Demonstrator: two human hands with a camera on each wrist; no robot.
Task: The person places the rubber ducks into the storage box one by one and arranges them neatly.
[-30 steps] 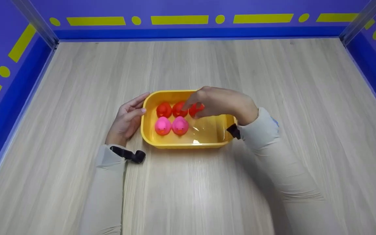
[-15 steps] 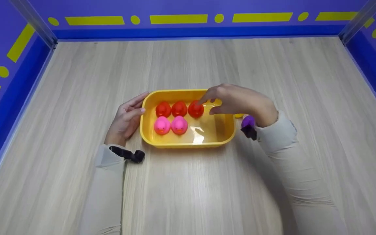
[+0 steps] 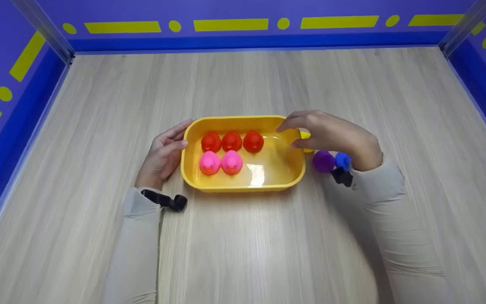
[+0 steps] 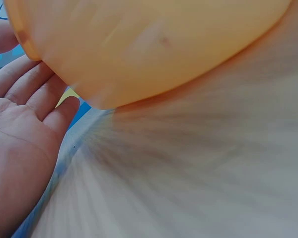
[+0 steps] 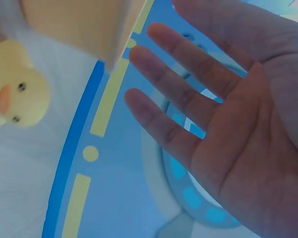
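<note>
A yellow plastic tub [image 3: 243, 188] stands on the table with two rows of rubber ducks inside. Three red ducks [image 3: 231, 141] form the back row, and two pink ducks [image 3: 231, 162] sit in front at the left. My left hand [image 3: 163, 154] holds the tub's left end, thumb at the rim and fingers along the outer wall. Over the tub's right end hovers my right hand [image 3: 331, 135], fingers spread and holding nothing. Below it, beside the tub, is a yellow duck [image 5: 20, 84], partly hidden by the hand in the head view.
A purple object [image 3: 323, 161] and a blue object [image 3: 343, 160] lie right of the tub, the blue one partly covered by the right wrist's black camera mount [image 3: 342, 177]. Blue walls with yellow markings [image 3: 231, 25] enclose the wooden table [image 3: 243, 245].
My right hand has drawn back rightward from above the red ducks to the tub's right end, uncovering the third red duck and the yellow, purple and blue things. The left hand stays put.
</note>
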